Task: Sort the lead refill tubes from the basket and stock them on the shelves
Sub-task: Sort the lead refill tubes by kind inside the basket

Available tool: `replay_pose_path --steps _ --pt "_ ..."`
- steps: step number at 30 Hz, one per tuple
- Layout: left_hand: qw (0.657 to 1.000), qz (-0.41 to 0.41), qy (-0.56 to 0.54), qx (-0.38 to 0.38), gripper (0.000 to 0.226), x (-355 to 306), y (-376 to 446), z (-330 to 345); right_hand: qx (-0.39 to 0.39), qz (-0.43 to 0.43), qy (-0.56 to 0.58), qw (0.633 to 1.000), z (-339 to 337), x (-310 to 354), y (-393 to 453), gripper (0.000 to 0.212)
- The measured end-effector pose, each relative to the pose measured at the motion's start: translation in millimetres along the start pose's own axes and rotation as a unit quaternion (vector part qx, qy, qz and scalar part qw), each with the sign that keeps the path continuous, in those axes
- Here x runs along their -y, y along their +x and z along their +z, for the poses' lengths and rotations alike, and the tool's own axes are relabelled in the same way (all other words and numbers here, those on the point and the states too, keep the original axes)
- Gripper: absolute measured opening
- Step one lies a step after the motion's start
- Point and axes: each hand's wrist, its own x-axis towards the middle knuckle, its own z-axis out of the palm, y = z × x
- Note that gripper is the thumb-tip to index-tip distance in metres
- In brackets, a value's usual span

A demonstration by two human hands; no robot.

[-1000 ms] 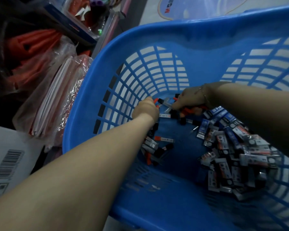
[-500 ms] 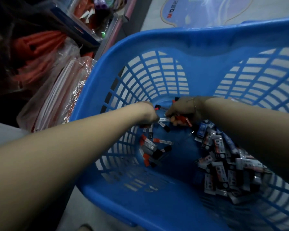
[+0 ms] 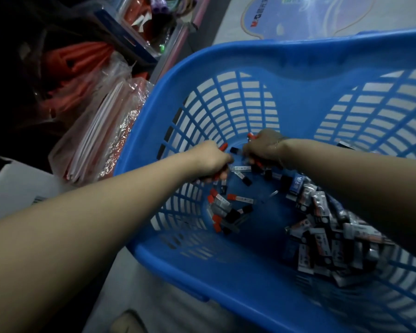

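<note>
Tubes (image 3: 228, 210) lie loose on the floor of the blue basket (image 3: 298, 58), a small red- and black-capped cluster near the left wall and a bigger heap of boxed packs (image 3: 327, 227) piled to the right. Both hands reach deep to the far side: the left hand (image 3: 213, 159) clenches a few red-capped tubes, the right hand (image 3: 262, 150) curls round several more, probably gathering one kind together before shelving. Bagged stationery (image 3: 99, 131) sits left of the basket.

Dim, bluish exposure throughout; upper left corner falls into near-black shadow. Wide-angle distortion bows the blue slotted plastic basket (image 3: 298, 68) rim (strongest at edges). Fine detail soft, slightly blurred.
</note>
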Motion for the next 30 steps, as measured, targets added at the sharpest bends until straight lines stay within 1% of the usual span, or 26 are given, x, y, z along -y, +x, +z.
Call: replay_pose_path --steps 1,2,3,5,6,7,9,11,14,17,18,20,21,23,24,26,28,30 --pt "0.996 0.012 0.089 -0.012 0.036 4.1 0.0 0.5 -0.02 -0.019 -0.038 0.999 2.7 0.1 -1.7 0.019" --pt "0.986 0.018 0.167 0.004 0.036 6.7 -1.7 2.3 -0.015 -0.038 -0.09 0.995 7.6 -0.1 -4.1 0.018" --pt "0.968 0.024 0.245 0.038 0.035 9.3 -2.1 6.0 0.006 -0.057 -0.159 0.986 13.8 -1.2 -7.3 0.018" --pt "0.913 0.036 0.394 0.104 0.026 14.0 -3.6 15.3 0.053 -0.093 -0.307 0.946 28.8 -5.4 -12.7 0.014" --pt "0.88 0.049 0.457 0.119 0.021 16.3 -2.8 19.0 0.071 -0.108 -0.365 0.922 35.8 -8.4 -15.0 0.017" --pt "0.856 0.057 0.501 0.117 0.021 18.9 -1.6 21.5 0.089 -0.114 -0.403 0.904 40.9 -11.8 -16.3 0.025" --pt "0.833 0.076 0.538 0.107 0.024 22.1 -0.4 23.2 0.108 -0.123 -0.438 0.884 44.9 -18.0 -18.9 0.04" --pt "0.817 0.119 0.554 0.11 0.031 23.8 2.4 24.0 0.118 -0.133 -0.463 0.869 46.3 -19.7 -22.4 0.042" --pt "0.785 0.179 0.587 0.077 0.045 24.6 5.4 24.5 0.128 -0.138 -0.508 0.84 51.5 -14.8 -23.6 0.039" --pt "0.766 0.217 0.603 0.048 0.051 32.3 12.7 27.0 0.135 -0.122 -0.547 0.817 52.2 -8.5 -22.8 0.04" --pt "0.761 0.227 0.607 0.042 0.052 34.7 14.8 27.2 0.134 -0.12 -0.555 0.812 51.1 -7.2 -22.8 0.037" --pt "0.753 0.244 0.61 0.032 0.056 37.0 17.1 26.1 0.127 -0.132 -0.57 0.801 49.1 -6.9 -21.1 0.022" --pt "0.751 0.251 0.609 0.033 0.058 36.6 17.7 24.7 0.126 -0.139 -0.571 0.799 47.7 -7.0 -20.5 0.018" --pt "0.748 0.264 0.607 0.054 0.056 35.7 18.6 21.9 0.143 -0.132 -0.555 0.809 40.0 -4.4 -18.5 0.029" --pt "0.742 0.272 0.608 0.071 0.052 35.5 19.6 21.8 0.147 -0.124 -0.543 0.817 34.1 -2.6 -16.9 0.031" --pt "0.735 0.281 0.61 0.096 0.049 34.7 20.0 23.6 0.141 -0.106 -0.518 0.837 21.5 0.9 -13.6 0.024" --pt "0.736 0.273 0.611 0.101 0.053 34.2 20.5 27.2 0.137 -0.08 -0.48 0.863 9.7 1.6 -10.2 0.022" --pt "0.728 0.261 0.625 0.106 0.056 33.3 20.3 30.4 0.132 -0.062 -0.45 0.881 3.5 1.0 -9.2 0.018"
